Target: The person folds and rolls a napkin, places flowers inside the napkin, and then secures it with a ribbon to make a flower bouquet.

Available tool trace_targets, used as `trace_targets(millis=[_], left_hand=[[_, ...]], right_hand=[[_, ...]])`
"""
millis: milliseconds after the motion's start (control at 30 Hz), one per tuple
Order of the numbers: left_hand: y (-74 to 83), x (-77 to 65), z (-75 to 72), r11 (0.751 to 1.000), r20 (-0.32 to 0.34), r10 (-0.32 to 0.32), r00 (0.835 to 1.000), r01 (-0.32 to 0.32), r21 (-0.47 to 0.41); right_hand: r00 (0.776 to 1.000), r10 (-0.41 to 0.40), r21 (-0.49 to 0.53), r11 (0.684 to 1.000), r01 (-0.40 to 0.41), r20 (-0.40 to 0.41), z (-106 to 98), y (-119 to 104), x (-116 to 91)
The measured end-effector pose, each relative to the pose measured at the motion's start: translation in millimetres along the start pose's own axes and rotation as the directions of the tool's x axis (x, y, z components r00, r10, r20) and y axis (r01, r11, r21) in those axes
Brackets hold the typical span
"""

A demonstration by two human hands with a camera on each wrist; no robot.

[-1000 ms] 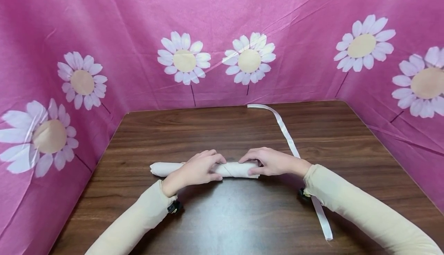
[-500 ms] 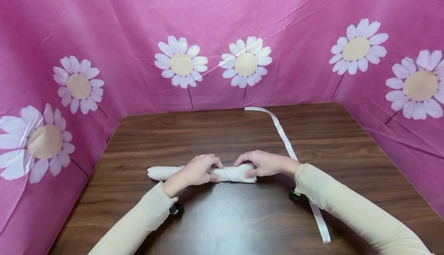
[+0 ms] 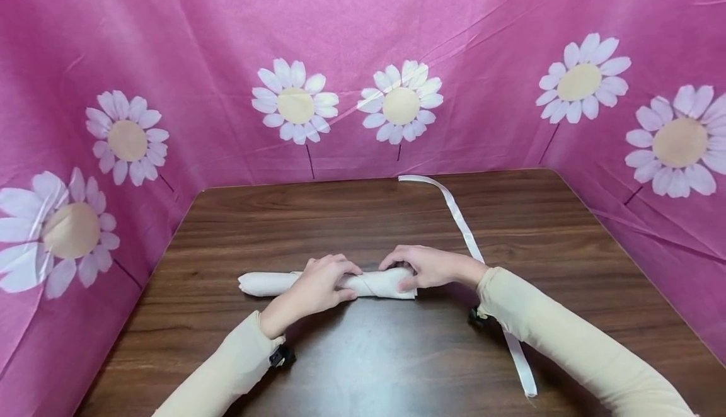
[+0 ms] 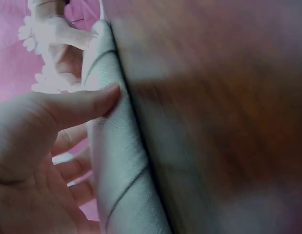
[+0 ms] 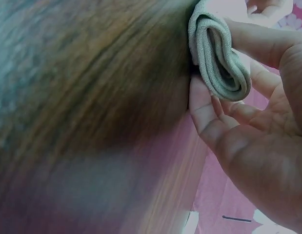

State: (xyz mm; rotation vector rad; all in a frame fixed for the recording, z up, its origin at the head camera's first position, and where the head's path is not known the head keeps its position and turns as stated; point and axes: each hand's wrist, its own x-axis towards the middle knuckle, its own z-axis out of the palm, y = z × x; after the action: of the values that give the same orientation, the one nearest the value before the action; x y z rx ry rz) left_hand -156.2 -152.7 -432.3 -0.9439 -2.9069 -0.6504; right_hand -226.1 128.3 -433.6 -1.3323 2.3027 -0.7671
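A rolled-up off-white cloth (image 3: 263,283) lies crosswise on the wooden table. My left hand (image 3: 317,285) grips it near its middle, thumb on the near side and fingers over the far side. Toward the right end, my right hand (image 3: 433,267) holds the same roll between thumb and fingers. From the left wrist, slanting edge lines show across the cloth roll (image 4: 124,131), with the left thumb resting over it. The right wrist view looks into the roll's end (image 5: 219,58), where flattened, coiled layers show between thumb and fingers.
A white strap (image 3: 462,218) runs from the table's back edge down the right side, passing under the right forearm. The brown table (image 3: 272,222) is enclosed by a pink curtain (image 3: 351,14) with daisies. A small black camera (image 3: 282,355) sits at the left wrist.
The head view has tilted and shifted slightly. Both hands keep their hold on the cloth roll; the left wrist has dropped a little toward the near left.
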Motion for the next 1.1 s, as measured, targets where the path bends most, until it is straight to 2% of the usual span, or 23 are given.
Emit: trace_targets(millis=[100,200,267,333,400,433,533,633,767,867,1100], left_hand=[[1.6,-10.5,-5.7,1.000,-0.066,0.000,0.998,-0.001,-0.013],[2.9,-24.7,-14.4,0.998,-0.127,-0.002,0.992,-0.006,-0.068],[2.7,-34.1,-20.0,0.992,-0.123,-0.015,0.992,-0.001,-0.129],[1.5,-42.7,-23.7,0.975,-0.062,-0.037,0.997,0.023,-0.219],[-0.9,-50.6,-25.2,0.939,0.051,-0.074,0.996,0.087,-0.332],[-2.4,-53.7,-25.0,0.915,0.115,-0.093,0.989,0.131,-0.383],[-7.3,-60.1,-23.0,0.839,0.263,-0.165,0.951,0.276,-0.470],[-12.4,-61.1,-20.6,0.772,0.324,-0.239,0.915,0.381,-0.508],[-17.5,-58.8,-18.7,0.715,0.356,-0.271,0.894,0.435,-0.548],[-19.3,-58.2,-17.9,0.705,0.370,-0.268,0.890,0.443,-0.554],[-21.1,-53.7,-19.3,0.729,0.355,-0.256,0.899,0.421,-0.540]], right_hand=[[1.000,-0.009,0.071,0.997,0.008,0.014,-4.5,3.3,-0.3],[1.000,-0.011,0.146,0.989,0.007,0.025,-8.8,6.9,1.0],[0.999,-0.014,0.181,0.983,0.009,0.029,-11.5,9.3,3.6],[0.999,-0.022,0.194,0.981,0.015,0.035,-13.6,10.5,7.9],[0.998,-0.027,0.200,0.980,0.016,0.053,-15.3,9.7,13.8],[0.998,-0.026,0.204,0.979,0.013,0.063,-15.9,8.6,16.9],[0.996,-0.017,0.221,0.975,-0.003,0.088,-16.4,5.5,26.6],[0.993,0.001,0.255,0.966,-0.032,0.119,-15.7,2.5,33.3],[0.986,0.019,0.279,0.958,-0.065,0.164,-14.0,-0.4,37.8],[0.984,0.025,0.287,0.955,-0.075,0.175,-12.1,-1.1,39.2],[0.984,0.045,0.295,0.951,-0.095,0.173,-9.7,0.5,38.1]])
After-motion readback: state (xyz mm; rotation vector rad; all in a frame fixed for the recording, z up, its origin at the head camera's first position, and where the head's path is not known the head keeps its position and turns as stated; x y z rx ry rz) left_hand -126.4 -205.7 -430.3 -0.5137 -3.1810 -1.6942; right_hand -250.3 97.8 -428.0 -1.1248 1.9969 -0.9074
